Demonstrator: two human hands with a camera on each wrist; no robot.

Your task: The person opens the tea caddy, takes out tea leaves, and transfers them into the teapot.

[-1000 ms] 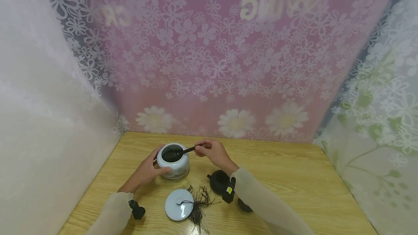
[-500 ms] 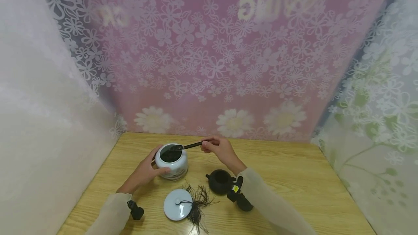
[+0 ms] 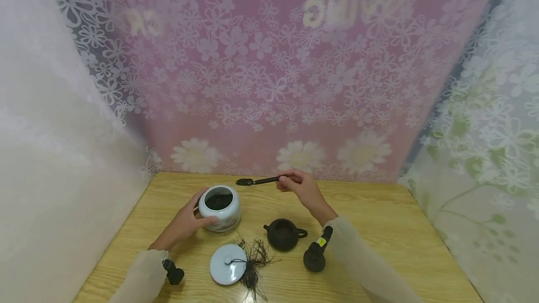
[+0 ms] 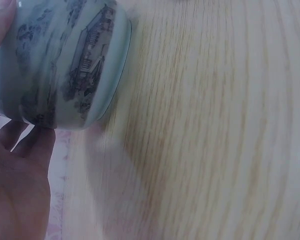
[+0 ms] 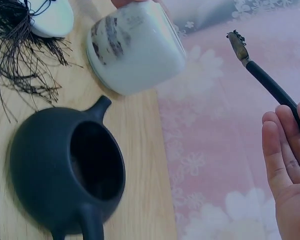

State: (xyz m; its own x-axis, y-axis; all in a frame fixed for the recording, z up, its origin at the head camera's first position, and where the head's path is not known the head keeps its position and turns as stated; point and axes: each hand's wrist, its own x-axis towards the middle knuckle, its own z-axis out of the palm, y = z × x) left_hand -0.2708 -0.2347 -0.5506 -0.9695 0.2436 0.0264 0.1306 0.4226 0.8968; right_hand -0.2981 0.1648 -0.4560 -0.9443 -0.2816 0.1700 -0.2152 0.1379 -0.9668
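Note:
My left hand grips a white porcelain jar around its side, thumb toward me. Dark loose tea leaves show inside it, and the left wrist view shows a painted building on the jar. My right hand pinches the dark handle of a tea scoop, held up to the right of the jar's mouth. Dark leaves lie heaped on the scoop's head, clear in the right wrist view. Below the right hand stands a dark teapot without its lid, its spout toward the jar.
A white jar lid with a dark tassel lies near the front. The dark teapot lid rests right of the teapot, by the right wrist camera. A floral curtain borders the wooden table behind.
My right hand has lifted the tea scoop out of the jar and moved it right and up, leaves on its head. The left hand keeps its grip on the jar.

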